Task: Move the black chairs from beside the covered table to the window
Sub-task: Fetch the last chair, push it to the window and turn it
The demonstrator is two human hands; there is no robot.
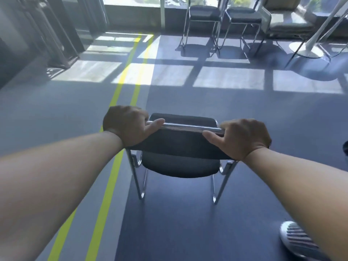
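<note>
- I see the chair in the middle, with its back to me and its black seat facing away.
- The left hand grips the left end of the shiny bar on top of the chair's back. Its fingers curl over the bar and its thumb lies along it.
- The right hand grips the right end of the bar the same way.
- The hands are well apart, one at each end of the chair's back.
- I cannot tell if the chair's legs touch the floor or hang just above it.
- The window is far ahead of the chair.
- The left far chair and the right far chair stand side by side at the window, ahead of the chair and a bit to its right.
- A tan chair sits ahead of the chair too, further right.
- A white stand has its round foot on the floor, ahead and far right of the chair.
- Two yellow lines run along the floor just left of the chair, toward the window.
- Bright sun squares lie between the chair and the window.
- A shoe is behind the chair, on its right.
</note>
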